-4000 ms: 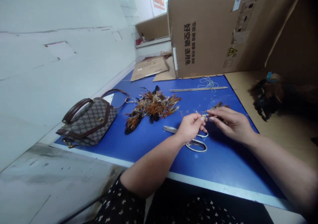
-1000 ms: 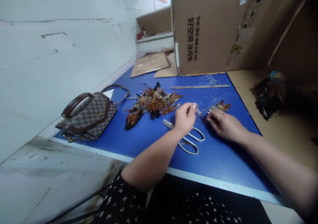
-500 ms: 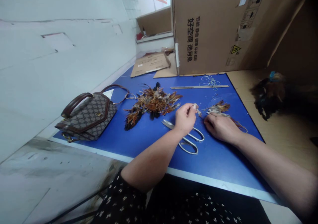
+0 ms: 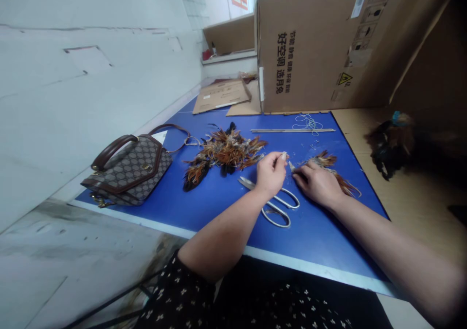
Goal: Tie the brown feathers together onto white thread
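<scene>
Head view: the cardboard box (image 4: 328, 42) at 1 o'clock bears printed Chinese characters and a yellow warning triangle. The left hand (image 4: 270, 173) is curled, pinching a small pale quill end. The right hand (image 4: 319, 185) lies knuckles up, fingers closed on a feather bunch (image 4: 328, 166) on the blue table (image 4: 219, 202). Scissors (image 4: 273, 205) rest beneath the left wrist. A feather pile (image 4: 222, 154) and a handbag (image 4: 127, 171) sit toward 9 o'clock.

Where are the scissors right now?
The scissors lie on the blue table, partly under the left hand, left of the right hand.
</scene>
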Demonstrator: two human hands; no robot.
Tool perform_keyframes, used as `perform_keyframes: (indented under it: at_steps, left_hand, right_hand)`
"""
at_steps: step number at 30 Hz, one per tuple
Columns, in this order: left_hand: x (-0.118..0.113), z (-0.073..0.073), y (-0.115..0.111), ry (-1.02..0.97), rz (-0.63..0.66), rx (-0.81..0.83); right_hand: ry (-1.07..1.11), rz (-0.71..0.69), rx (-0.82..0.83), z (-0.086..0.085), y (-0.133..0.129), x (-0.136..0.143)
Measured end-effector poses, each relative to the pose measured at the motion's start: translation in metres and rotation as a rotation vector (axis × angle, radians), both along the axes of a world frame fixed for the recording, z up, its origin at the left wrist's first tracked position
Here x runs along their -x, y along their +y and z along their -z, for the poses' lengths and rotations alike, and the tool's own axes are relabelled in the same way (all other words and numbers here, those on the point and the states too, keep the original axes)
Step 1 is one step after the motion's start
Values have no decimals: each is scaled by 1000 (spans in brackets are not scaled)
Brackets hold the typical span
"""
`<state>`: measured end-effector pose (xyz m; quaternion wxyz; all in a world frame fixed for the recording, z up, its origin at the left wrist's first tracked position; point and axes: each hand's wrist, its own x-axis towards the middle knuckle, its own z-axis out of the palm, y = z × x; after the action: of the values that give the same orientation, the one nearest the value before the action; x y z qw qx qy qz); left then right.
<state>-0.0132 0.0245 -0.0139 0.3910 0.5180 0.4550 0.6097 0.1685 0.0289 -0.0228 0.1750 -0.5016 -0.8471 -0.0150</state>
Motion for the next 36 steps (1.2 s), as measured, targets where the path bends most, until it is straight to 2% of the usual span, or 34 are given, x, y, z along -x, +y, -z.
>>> perform_keyframes:
  at_steps: [3, 6, 10, 13, 17, 23, 28, 32, 36]
  left_hand:
    - [-1, -3, -1, -58, 26, 40]
    - [-4, -5, -2, -171, 71, 151]
    - [-9, -6, -4, -364, 177, 381]
    - [-13, -5, -6, -503, 228, 461]
    - [-14, -7, -8, -617, 218, 449]
    - [-13, -12, -9, -675, 199, 434]
    - [-15, -9, -9, -669, 186, 375]
    - [-15, -4, -8, -580, 177, 331]
    - [-15, 0, -9, -447, 208, 279]
  right_hand:
    - [43, 32, -13, 4, 6, -1]
    - [247, 23, -129, 4, 6, -5]
    - [459, -104, -321, -1, -3, -8]
    - [406, -206, -365, -7, -13, -6]
    - [291, -304, -366, -10, -20, -1]
    - [241, -309, -367, -8, -20, 1]
    - [233, -330, -320, -9, -22, 1]
    - [329, -362, -251, -9, -24, 2]
    - [519, -244, -304, -8, -20, 0]
